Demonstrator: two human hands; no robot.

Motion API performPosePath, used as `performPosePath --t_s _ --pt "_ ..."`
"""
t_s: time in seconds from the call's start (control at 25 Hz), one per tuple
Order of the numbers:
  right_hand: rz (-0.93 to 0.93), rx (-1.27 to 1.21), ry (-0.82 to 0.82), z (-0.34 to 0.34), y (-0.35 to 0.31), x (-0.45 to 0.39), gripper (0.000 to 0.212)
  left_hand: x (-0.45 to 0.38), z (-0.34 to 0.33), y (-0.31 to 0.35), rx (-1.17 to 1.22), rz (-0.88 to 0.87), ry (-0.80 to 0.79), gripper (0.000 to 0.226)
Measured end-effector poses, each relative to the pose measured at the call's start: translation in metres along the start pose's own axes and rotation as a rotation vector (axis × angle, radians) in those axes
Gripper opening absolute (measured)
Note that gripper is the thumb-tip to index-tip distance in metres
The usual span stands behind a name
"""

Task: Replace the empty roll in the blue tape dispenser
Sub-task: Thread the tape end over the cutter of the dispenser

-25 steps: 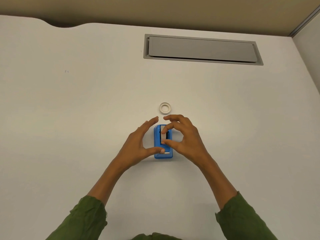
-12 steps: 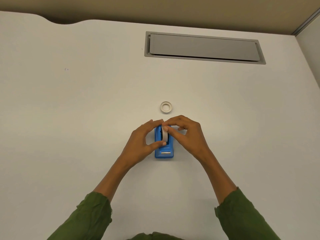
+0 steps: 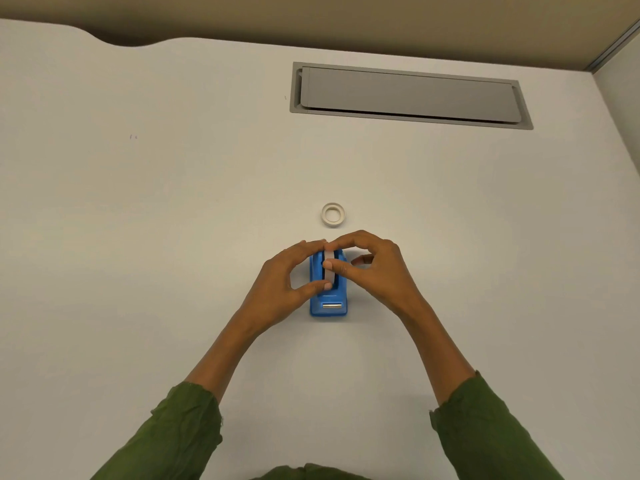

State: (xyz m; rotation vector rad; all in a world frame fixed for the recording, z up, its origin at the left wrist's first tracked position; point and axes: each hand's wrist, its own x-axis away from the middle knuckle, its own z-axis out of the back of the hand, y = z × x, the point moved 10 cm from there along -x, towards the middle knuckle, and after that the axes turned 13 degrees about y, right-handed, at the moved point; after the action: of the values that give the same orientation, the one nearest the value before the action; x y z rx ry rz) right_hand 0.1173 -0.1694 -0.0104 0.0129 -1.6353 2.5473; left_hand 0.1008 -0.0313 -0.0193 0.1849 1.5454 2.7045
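The blue tape dispenser [image 3: 329, 308] stands on the white desk, its metal cutter end toward me. A whitish tape roll [image 3: 329, 276] stands on edge in its slot. My left hand [image 3: 280, 282] reaches in from the left, with the thumb on the roll's near side and the fingertips at its far top. My right hand [image 3: 381, 271] comes from the right and pinches the same roll between thumb and forefinger. A second small white ring-shaped roll [image 3: 332, 214] lies flat on the desk just beyond the dispenser. I cannot tell which of the two is the empty one.
A long grey cable-port cover [image 3: 408, 95] is set into the desk at the far right. The desk's far edge [image 3: 114, 41] curves at the upper left. A partition wall [image 3: 620, 109] borders the right side.
One second ago both hands hovered spread around the dispenser. They have since closed onto the roll standing in the slot. The ring on the desk has not moved.
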Motion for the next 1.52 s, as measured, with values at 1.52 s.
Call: performPosePath --t_s 1.52 --pt "-0.013 -0.097 -0.060 -0.007 0.007 0.002 0.027 0.001 0.001 0.000 0.072 -0.049 0.041 0.055"
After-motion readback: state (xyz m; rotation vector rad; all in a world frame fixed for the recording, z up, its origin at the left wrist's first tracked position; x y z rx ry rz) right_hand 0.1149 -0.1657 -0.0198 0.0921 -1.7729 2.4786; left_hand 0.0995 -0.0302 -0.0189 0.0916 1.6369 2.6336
